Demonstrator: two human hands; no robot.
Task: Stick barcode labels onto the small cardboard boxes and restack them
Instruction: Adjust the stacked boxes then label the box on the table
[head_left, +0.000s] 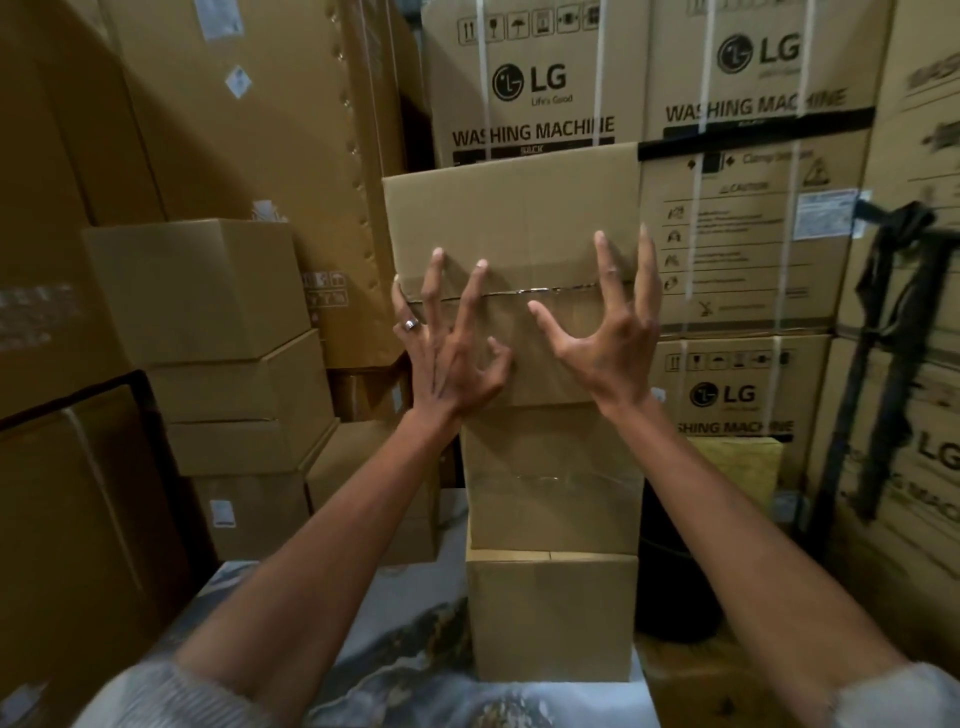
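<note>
- Cardboard, plain brown and taped along its seam, made up the top box (511, 228) of a three-high stack that stood at the centre of the view; no barcode label showed on the faces turned to the camera.
- The middle box (553, 483) and the bottom box (550, 618) sat below it, toward 6 o'clock, the bottom one resting on the marbled tabletop (415, 660); neither showed a label on its near face.
- The left hand (447, 332) lay spread against the near face of the top box, its fingers (480, 283) straight and splayed over the tape line, pressing rather than grasping.
- The right hand (608, 327) was equally released, fingers fanned out at the box's 3 o'clock edge; whether the palm touched the cardboard could not be told.
- Judged from this, the restacking looked well along, with three boxes already piled and the top one being squared up.
- Labelling could not be confirmed for this stack; labels may have sat on hidden faces.
- At 9 o'clock stood a second pile of small boxes (228, 343), and a lower one carried a white label (222, 513), so some of the work seemed done.
- Behind, from 12 to 3 o'clock, rose large washing machine cartons (530, 83).
</note>
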